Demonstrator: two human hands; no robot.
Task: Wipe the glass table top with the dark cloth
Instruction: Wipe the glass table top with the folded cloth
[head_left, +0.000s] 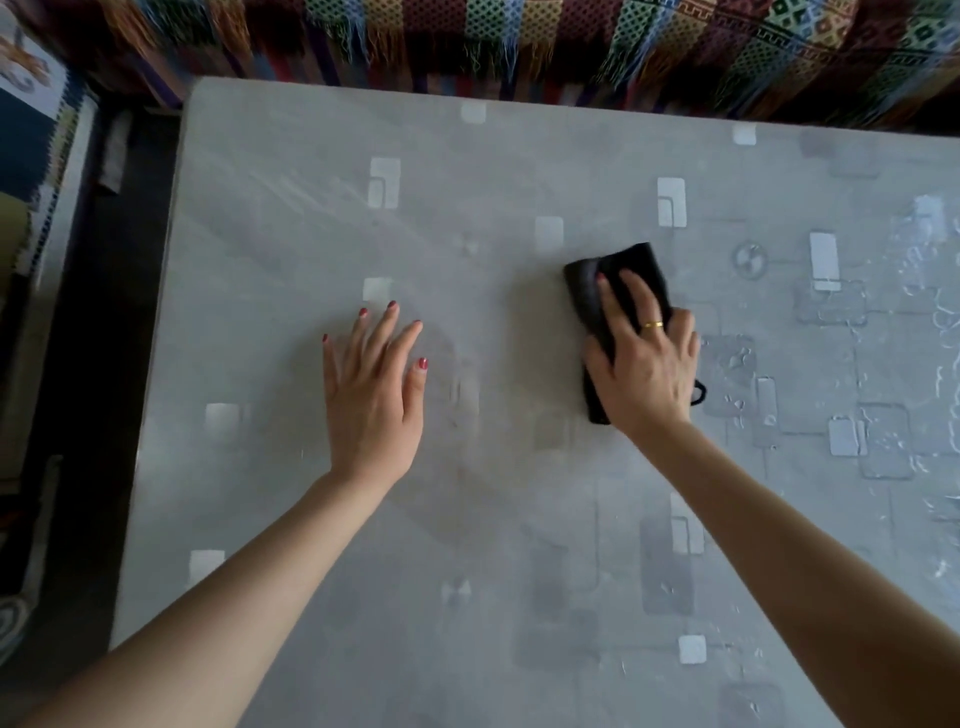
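Observation:
The glass table top fills most of the view, grey with pale square patterns beneath it. A folded dark cloth lies flat on the glass right of centre. My right hand presses down on the cloth, fingers spread over it, a gold ring on one finger; the cloth shows beyond the fingertips and below the palm. My left hand rests flat on the bare glass left of centre, fingers apart, holding nothing. Wet streaks and droplets cover the right side of the glass.
A fringed, multicoloured woven throw hangs along the far edge of the table. A dark floor strip runs beside the table's left edge, with a patterned rug further left.

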